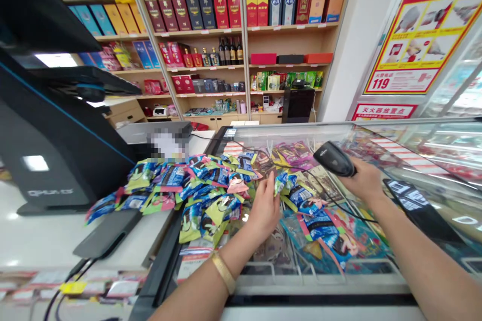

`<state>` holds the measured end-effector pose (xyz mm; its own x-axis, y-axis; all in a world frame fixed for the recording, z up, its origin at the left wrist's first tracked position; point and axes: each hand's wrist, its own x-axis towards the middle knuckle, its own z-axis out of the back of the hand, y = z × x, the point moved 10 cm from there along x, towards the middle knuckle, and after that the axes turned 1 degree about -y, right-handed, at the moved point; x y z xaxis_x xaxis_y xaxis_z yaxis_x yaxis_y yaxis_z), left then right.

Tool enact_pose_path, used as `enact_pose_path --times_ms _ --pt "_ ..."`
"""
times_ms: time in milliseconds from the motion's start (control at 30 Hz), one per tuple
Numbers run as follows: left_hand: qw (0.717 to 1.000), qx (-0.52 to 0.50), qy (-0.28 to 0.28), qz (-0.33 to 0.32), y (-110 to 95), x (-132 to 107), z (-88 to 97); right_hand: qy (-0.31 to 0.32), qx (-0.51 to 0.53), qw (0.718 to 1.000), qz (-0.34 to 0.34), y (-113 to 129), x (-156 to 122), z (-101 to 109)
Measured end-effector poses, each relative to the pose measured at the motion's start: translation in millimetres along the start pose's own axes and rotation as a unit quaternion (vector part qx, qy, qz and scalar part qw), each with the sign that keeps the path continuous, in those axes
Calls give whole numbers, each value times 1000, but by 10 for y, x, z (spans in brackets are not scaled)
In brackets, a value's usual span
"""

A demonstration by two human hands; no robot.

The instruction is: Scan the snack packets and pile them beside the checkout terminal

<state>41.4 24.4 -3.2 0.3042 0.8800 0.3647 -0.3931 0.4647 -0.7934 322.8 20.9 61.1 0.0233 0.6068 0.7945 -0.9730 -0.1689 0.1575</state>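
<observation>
My left hand (265,205) is raised over the glass lid of a freezer (376,133), with its fingers pinched on a small blue and green snack packet (280,182). A gold bracelet sits on that wrist. My right hand (363,180) grips a black barcode scanner (333,158) whose head points left and down toward the packet. The scanner's thin cable runs across the glass. A heap of small blue, green and pink snack packets (188,188) lies spread over the glass and the counter edge, just left of my left hand.
A black checkout terminal (48,145) stands on the white counter at left, with a flat black pad (107,233) in front of it. Shelves of boxed goods and bottles (226,35) fill the back wall. A red poster (422,30) hangs at right.
</observation>
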Motion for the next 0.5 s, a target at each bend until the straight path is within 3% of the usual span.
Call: enact_pose_path --times_ms 133,233,367,500 --pt "991 79 107 -31 -17 -76 -195 1 8 1000 -1 15 -46 5" --pt "980 118 145 -70 -98 -146 -213 8 19 1000 5 53 -63 -21" --pt "972 154 111 -138 -348 -175 -66 11 29 999 11 83 -65 -60" --pt "969 183 18 -167 -538 -126 229 25 33 999 8 84 -67 -99"
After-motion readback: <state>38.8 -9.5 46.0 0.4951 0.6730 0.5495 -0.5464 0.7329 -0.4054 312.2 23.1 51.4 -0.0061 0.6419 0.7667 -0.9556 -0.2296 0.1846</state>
